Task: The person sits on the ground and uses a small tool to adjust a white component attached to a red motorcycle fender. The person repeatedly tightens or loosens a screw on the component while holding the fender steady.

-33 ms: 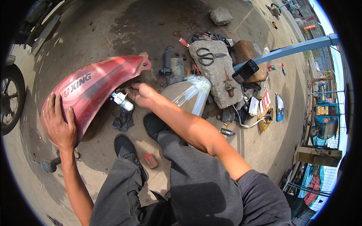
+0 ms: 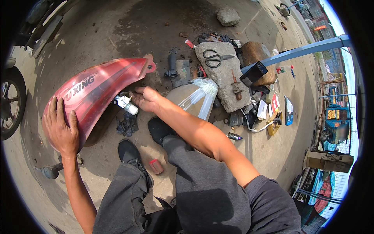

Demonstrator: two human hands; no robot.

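Observation:
A red motorcycle fuel tank [image 2: 99, 80] with black lettering rests on its edge at the left. My left hand [image 2: 62, 124] lies on its rounded lower end, fingers spread. My right hand [image 2: 144, 97] is beside the tank's underside, fingers closed on a small thin thing I cannot make out, just above a silver valve with a white cylinder [image 2: 126, 104] on the tank. A crumpled dark rag [image 2: 126, 123] lies below the valve. Beyond my right forearm is a rounded beige-grey piece [image 2: 183, 93] with clear tape over it.
A concrete slab [image 2: 226, 89] holds scissors [image 2: 214, 58] and a rusty part [image 2: 236, 89]. Around it are a brown stone [image 2: 253, 52], a phone [image 2: 253, 74], a blue bar [image 2: 296, 52], packages and scraps. A wheel [image 2: 9, 103] stands far left; a small red block [image 2: 156, 166] lies by my shoes.

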